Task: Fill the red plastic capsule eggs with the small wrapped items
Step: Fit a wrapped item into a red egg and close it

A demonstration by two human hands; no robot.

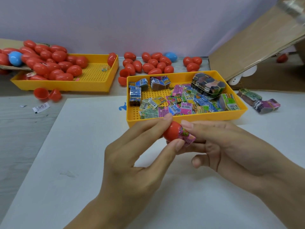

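Note:
My left hand [138, 156] pinches a red capsule half [171, 132] between thumb and fingers, its open side facing right. A small pink wrapped item [187, 138] sticks partly out of that opening. My right hand [231, 146] has its fingers on the pink item from the right. Both hands are just in front of a yellow tray [186, 120] holding several loose wrapped items [181, 103] and banded bundles [208, 85].
A second yellow tray [66, 85] at the back left holds many red eggs [54, 63] and one blue egg [15, 58]. More red eggs [148, 63] lie behind the near tray. Open red halves [47, 94] sit left. Bundles [260, 101] and a cardboard box [257, 42] are on the right.

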